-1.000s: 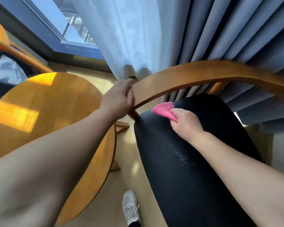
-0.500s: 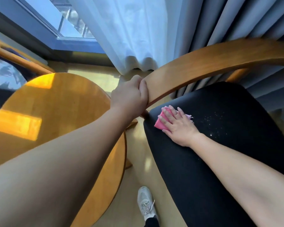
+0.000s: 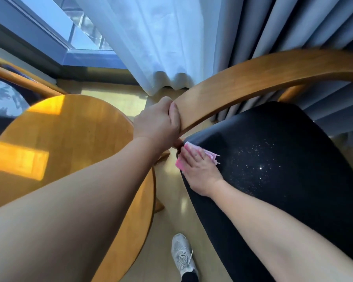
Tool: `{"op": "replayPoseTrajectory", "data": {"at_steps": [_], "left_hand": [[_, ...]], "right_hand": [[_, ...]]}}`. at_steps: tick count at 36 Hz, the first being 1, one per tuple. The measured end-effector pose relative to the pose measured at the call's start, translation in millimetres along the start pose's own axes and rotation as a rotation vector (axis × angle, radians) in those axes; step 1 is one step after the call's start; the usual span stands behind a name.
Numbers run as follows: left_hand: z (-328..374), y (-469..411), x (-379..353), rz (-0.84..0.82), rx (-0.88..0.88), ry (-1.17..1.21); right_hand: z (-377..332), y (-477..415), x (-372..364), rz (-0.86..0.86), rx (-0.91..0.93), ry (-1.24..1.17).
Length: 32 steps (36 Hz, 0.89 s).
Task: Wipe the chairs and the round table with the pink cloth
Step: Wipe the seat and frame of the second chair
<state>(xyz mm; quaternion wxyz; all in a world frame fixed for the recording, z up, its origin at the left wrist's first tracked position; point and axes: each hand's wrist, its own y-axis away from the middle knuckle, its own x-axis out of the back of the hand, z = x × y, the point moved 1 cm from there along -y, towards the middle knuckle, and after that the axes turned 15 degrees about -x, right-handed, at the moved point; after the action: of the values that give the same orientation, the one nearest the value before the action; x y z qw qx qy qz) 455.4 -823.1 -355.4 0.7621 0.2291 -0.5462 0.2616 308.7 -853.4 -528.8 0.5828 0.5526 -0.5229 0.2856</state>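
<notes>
Steadying seems to be the job of the left grip (image 3: 157, 123). Its fingers are curled round the end of the chair's curved wooden rail (image 3: 253, 78), most likely so the chair does not shift while the seat is rubbed. The right grip (image 3: 201, 173) lies flat, fingers straight and close together, pressing the pink cloth (image 3: 189, 147) onto the black seat (image 3: 283, 190) at the edge nearest the desk, just below the rail's end. A flat palm spreads the pressure over the cloth. Pale specks (image 3: 259, 159) glint on the seat to the right of the cloth, so I judge that patch is not yet wiped. The round desk (image 3: 69, 129) stands just beside the chair, sunlit, and a second chair (image 3: 18, 82) shows beyond it. No brand, label or writing can be read anywhere, not even on the grey shoe (image 3: 181, 255).
</notes>
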Motion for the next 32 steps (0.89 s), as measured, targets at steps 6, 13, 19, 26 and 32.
{"op": "replayPoseTrajectory", "data": {"at_steps": [6, 13, 19, 26, 32], "left_hand": [[3.9, 3.5, 3.8, 0.012, -0.089, 0.001], [8.1, 6.4, 4.9, 0.029, -0.144, 0.03], [4.1, 4.9, 2.6, 0.024, -0.173, 0.006], [5.3, 6.5, 1.9, 0.038, -0.176, -0.008], [5.5, 6.3, 1.7, 0.016, -0.156, -0.006]], "right_hand": [[-7.7, 35.5, -23.7, -0.108, 0.171, 0.111], [8.1, 34.7, -29.3, -0.055, 0.313, 0.206], [29.8, 15.2, -22.9, -0.014, 0.414, 0.172], [39.6, 8.0, -18.8, 0.143, 0.382, 0.054], [94.2, -25.0, 9.0, 0.201, -0.013, -0.098]]}}
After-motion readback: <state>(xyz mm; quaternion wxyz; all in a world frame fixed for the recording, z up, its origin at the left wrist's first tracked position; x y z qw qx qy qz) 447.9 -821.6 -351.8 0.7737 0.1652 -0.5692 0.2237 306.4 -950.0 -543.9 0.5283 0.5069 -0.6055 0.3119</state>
